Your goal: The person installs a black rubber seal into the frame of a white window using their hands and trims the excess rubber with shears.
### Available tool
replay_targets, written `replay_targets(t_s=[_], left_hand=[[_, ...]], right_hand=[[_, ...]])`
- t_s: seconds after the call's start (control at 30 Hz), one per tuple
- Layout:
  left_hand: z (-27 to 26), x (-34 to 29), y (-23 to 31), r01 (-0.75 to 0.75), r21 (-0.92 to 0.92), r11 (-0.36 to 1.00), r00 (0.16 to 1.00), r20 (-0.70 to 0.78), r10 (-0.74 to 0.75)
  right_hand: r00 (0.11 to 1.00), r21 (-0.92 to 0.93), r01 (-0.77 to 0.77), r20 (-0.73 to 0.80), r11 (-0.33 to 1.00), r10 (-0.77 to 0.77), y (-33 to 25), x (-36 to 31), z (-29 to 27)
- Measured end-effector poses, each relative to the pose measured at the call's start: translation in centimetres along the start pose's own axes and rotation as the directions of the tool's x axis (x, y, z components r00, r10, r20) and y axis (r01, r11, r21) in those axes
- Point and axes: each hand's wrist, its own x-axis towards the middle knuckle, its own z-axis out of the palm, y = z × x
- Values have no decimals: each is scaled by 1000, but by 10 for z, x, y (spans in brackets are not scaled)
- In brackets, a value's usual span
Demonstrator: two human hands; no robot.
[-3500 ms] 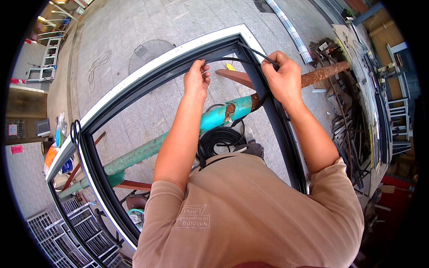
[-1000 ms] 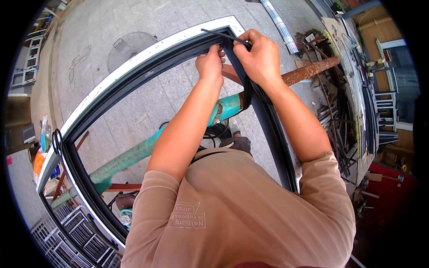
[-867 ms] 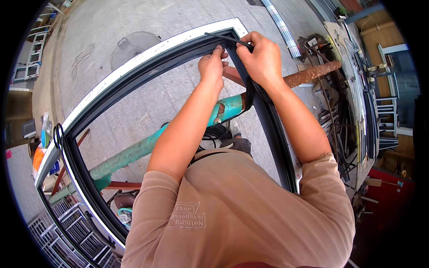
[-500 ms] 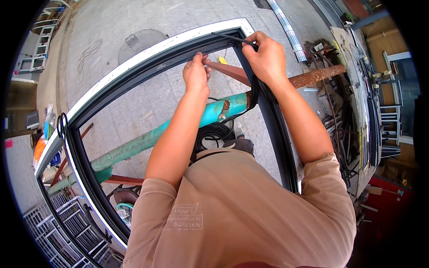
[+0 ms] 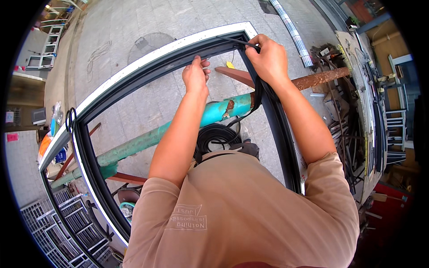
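Open way across the window frame [image 5: 156,58]: through its opening, left of the left hand [image 5: 195,76], between far rail and green pipe [image 5: 216,115]. Pipe crosses slantwise beneath, blocking a straight reach down. Narrower gap between the two hands, partly underlain by a red-brown brace [image 5: 234,76]. Far right corner obstructed: right hand [image 5: 270,58] over it, black strip [image 5: 230,39] lying across. Nearer side, coil [image 5: 212,137] sits below the pipe, torso [image 5: 250,201] closing off access.

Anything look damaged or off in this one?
Yes: the turquoise pipe crossing beneath the frame looks worn. A ragged brown patch right of its middle breaks the paint, and its end past the right hand looks rusty.
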Motion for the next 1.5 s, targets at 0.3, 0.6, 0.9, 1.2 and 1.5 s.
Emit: replay_targets(t_s=[0.3,0.6,0.9,1.2,1.5], left_hand=[[16,-2,-6,12,-7,1000,1000,25,-11],[26,2,-8,63,-2,998,998,28,-63],[44,-2,-15,76,-23,997,997,22,-75],[58,13,-22,146,-82,986,988,60,-141],[68,17,-26,140,-17,990,984,113,-138]], right_hand=[[1000,-22,-8,30,1000,8,-7,-2,-6],[998,-30,-30,55,999,31,-8,-1,-8],[998,-32,-34,50,999,36,-9,-2,-10],[998,-10,-32,56,999,32,-7,-1,-8],[998,-9,-36,54,999,36,-5,-1,-8]])
